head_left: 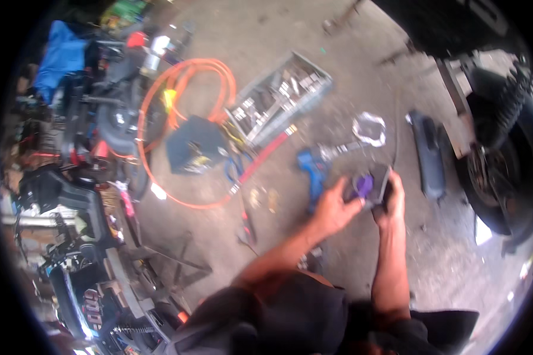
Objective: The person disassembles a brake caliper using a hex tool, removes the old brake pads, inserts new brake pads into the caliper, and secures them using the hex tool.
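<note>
Between both hands is a dark grey, box-like part (381, 175) with a rounded purple piece (365, 186) in its near side; motion blur hides what kind of part it is. My left hand (334, 210) grips it from the left, the thumb against the lower edge by the purple piece. Along its right side wraps my right hand (394, 198), fingers partly hidden behind it. Just beyond my left hand, a blue power tool (311, 170) lies on the floor. A shiny, crumpled-looking ring (370, 129) lies farther off.
A grey metal tray (305, 109) holds many metal tools. Left of it lie a coiled orange hose (213, 64), a dark box (190, 144) and a red-handled long tool (266, 155). On the right are a long dark part (427, 155) and a vehicle wheel (485, 177). Motorcycle parts crowd the left.
</note>
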Action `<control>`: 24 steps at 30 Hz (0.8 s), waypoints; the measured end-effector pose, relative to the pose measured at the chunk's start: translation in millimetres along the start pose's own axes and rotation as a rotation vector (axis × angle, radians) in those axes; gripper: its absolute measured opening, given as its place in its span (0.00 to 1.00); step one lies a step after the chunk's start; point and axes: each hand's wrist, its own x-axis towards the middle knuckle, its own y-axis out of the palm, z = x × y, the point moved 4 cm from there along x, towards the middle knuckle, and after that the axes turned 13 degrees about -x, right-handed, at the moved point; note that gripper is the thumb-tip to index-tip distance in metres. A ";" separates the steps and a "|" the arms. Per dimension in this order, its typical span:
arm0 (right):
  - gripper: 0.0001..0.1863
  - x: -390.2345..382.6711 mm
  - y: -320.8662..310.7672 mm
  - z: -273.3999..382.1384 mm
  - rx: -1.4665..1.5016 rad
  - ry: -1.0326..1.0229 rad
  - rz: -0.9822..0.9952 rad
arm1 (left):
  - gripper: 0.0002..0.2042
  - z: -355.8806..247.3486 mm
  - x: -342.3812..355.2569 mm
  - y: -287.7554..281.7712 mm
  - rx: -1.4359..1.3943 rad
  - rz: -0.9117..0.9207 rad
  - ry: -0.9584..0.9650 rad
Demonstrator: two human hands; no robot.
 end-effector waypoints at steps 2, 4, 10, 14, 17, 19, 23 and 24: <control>0.21 11.5 -19.3 -8.5 0.050 -0.004 -0.050 | 0.28 9.3 4.6 20.0 -0.119 0.052 0.180; 0.22 11.9 -36.7 -9.5 0.083 -0.070 0.021 | 0.29 6.1 0.9 30.5 0.038 -0.048 0.462; 0.22 5.7 -87.1 25.0 0.332 -0.211 0.401 | 0.20 15.7 21.9 -15.8 -0.179 0.102 0.238; 0.19 -0.9 -105.7 55.2 0.260 -0.304 0.563 | 0.15 40.7 56.6 -47.0 0.160 -0.007 0.177; 0.21 -3.7 -106.1 56.4 0.298 -0.281 0.513 | 0.15 46.0 59.7 -18.6 0.799 0.281 0.481; 0.22 7.4 -128.3 43.5 0.306 -0.269 0.508 | 0.14 48.9 70.1 4.7 0.834 0.390 0.554; 0.24 13.4 -125.5 11.8 0.344 -0.274 0.218 | 0.10 65.3 85.2 49.5 1.055 0.530 0.788; 0.24 11.4 -116.7 11.7 0.339 -0.276 0.158 | 0.10 69.9 87.3 56.6 1.040 0.535 0.803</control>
